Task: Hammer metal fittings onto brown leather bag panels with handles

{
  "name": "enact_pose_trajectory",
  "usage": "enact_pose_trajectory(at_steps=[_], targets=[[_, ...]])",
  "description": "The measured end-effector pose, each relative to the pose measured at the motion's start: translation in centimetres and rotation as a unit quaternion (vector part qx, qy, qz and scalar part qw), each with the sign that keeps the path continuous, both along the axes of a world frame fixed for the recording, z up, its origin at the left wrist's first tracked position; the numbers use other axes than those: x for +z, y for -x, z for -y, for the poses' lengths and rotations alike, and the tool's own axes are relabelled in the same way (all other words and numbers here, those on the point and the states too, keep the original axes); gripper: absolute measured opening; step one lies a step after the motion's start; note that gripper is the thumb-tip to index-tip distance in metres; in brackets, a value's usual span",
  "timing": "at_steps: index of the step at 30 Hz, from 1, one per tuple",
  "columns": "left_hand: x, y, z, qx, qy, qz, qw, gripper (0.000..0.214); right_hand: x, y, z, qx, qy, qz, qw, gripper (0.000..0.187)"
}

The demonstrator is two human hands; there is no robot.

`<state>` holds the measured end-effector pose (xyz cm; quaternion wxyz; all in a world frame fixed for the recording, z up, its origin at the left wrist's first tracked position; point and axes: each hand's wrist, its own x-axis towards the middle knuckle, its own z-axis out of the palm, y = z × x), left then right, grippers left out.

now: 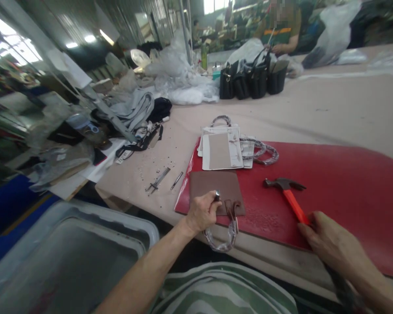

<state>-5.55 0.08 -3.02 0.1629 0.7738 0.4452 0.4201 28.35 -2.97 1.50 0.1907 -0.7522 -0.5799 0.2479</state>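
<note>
A brown leather bag panel (214,185) lies flat on the red mat (340,179), its plastic-wrapped handle (223,242) hanging over the table's front edge. My left hand (201,212) grips a small metal punch (217,195) standing on the panel's front edge beside the handle tab. My right hand (329,244) holds the orange handle of a hammer (288,194), whose dark head rests on the mat to the right of the panel.
A stack of white-backed panels (221,150) with wrapped handles (265,152) lies behind. Metal tools (159,179) lie left of the mat. Black bags (252,80) stand far back near another person (283,28). A grey bin (68,253) sits lower left.
</note>
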Motion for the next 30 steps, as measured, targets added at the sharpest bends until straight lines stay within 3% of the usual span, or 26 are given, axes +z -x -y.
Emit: enact_pose_trajectory(at_steps=[1,3,5,6,7,9,11,12,14,17,19,20,22,24,27,30], targets=[[0.0,0.0,0.0,-0.001,0.004,0.001,1.000,0.011,0.3,0.5,0.0,-0.023,0.052,-0.118,0.991,0.023],[-0.1,0.0,0.0,0.000,0.009,0.005,1.000,0.011,1.3,1.9,0.0,-0.064,0.144,-0.345,0.925,0.025],[0.0,-0.1,-0.1,0.000,0.008,0.006,1.000,0.012,2.8,3.8,0.3,-0.096,0.177,-0.471,0.859,0.034],[0.0,-0.1,-0.1,-0.001,0.007,0.005,1.000,0.013,3.7,4.7,0.5,-0.105,0.172,-0.483,0.852,0.036],[0.0,-0.2,-0.1,-0.001,0.008,0.004,1.000,0.013,4.7,5.7,0.8,-0.106,0.149,-0.469,0.864,0.038],[0.0,-0.2,-0.1,-0.003,0.014,0.006,1.000,0.013,6.9,7.4,1.3,-0.062,0.067,-0.389,0.917,0.043],[0.0,-0.2,-0.1,-0.003,0.026,0.009,1.000,0.014,8.7,8.7,1.5,0.022,-0.057,-0.260,0.964,0.046],[0.0,-0.2,-0.1,-0.001,0.032,0.010,0.999,0.014,9.4,9.2,1.5,0.070,-0.121,-0.192,0.971,0.045],[-0.1,-0.2,-0.1,0.002,0.037,0.010,0.999,0.014,10.0,9.8,1.2,0.171,-0.223,-0.063,0.958,0.041],[-0.3,-0.1,-0.2,0.000,0.028,0.009,1.000,0.015,10.6,10.0,0.5,0.301,-0.292,0.089,0.903,0.037],[-0.3,-0.1,-0.2,-0.001,0.021,0.010,1.000,0.015,11.2,10.0,0.4,0.327,-0.319,0.131,0.880,0.036],[-0.3,-0.2,-0.2,0.002,0.018,0.008,1.000,0.014,11.5,10.0,0.6,0.305,-0.333,0.129,0.883,0.034],[-0.2,-0.2,-0.2,0.008,0.011,0.004,1.000,0.013,11.8,10.2,1.1,0.232,-0.358,0.101,0.899,0.028],[0.0,-0.1,-0.2,0.009,0.006,0.002,1.000,0.014,11.5,10.3,1.5,0.212,-0.348,0.093,0.908,0.027],[0.3,-0.1,-0.2,-0.004,0.013,0.005,1.000,0.014,10.6,9.7,1.4,0.294,-0.255,0.129,0.912,0.037],[0.3,-0.1,-0.1,-0.006,0.019,0.008,1.000,0.011,9.3,8.0,0.4,0.258,-0.152,0.101,0.949,0.043]])
